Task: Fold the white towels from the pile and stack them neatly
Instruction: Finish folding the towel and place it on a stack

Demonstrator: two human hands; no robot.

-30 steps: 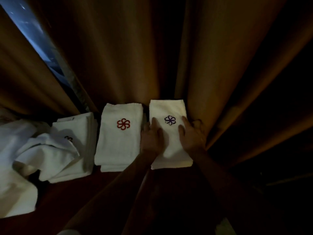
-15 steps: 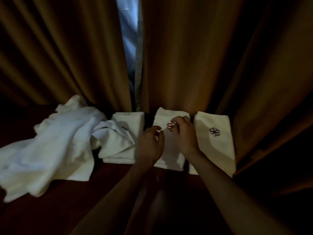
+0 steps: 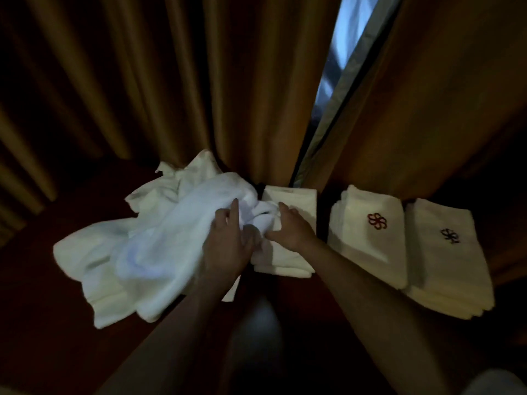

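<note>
- Loose pile (image 3: 148, 246) of white towels: crumpled on the dark worktop (image 3: 42, 323), spreading left and toward the person from the left hand. Motion-blurred.
- Left hand (image 3: 228, 243): on the pile's right edge, fingers bent into the cloth, index finger up. Looks like it has hold of a fold of towel; blur hides the exact pinch.
- Right hand (image 3: 291, 230): just right of the left one, resting on the near stack (image 3: 288, 252) with fingers at the towel bunch between both hands. Can't tell if it holds cloth or only presses.
- Right of both hands: red-logo stack (image 3: 368, 240), then dark-logo stack (image 3: 447, 260), long axes running away from the person.
- Judgement: next towel lies left of the grip, so the left hand is nearer and leads the pull; the bunch has no clear long axis yet.
- Behind: brown curtain (image 3: 242, 95).
</note>
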